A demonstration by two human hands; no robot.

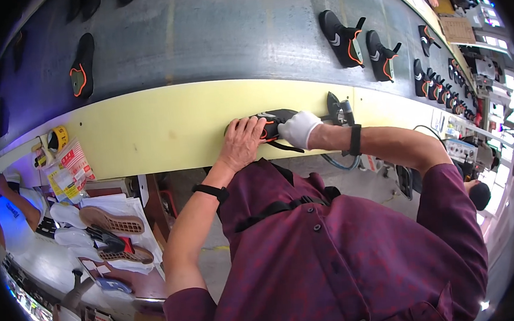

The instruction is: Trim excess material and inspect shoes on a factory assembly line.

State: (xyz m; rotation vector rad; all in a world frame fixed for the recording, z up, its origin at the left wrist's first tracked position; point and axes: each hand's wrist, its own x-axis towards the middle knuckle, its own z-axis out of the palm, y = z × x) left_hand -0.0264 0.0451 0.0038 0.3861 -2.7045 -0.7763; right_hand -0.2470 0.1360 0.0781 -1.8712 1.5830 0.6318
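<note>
Now my bare left hand [242,142] & gloved right hand [300,127] clamp the black shoe upper [273,123] at both ends: prob light, floppy.

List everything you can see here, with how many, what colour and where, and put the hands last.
Shoe upper: one, black with orange trim, on the ledge, held by both hands.
Ledge: one, pale yellow, along the conveyor's near edge.
Conveyor belt: one, grey, beyond the ledge.
Shoe uppers on the belt: a dozen or so, black with orange, mostly right.
Shoe soles: several, tan, lower left.
Left hand: bare, on the upper.
Right hand: white glove, gripping the upper.
</note>
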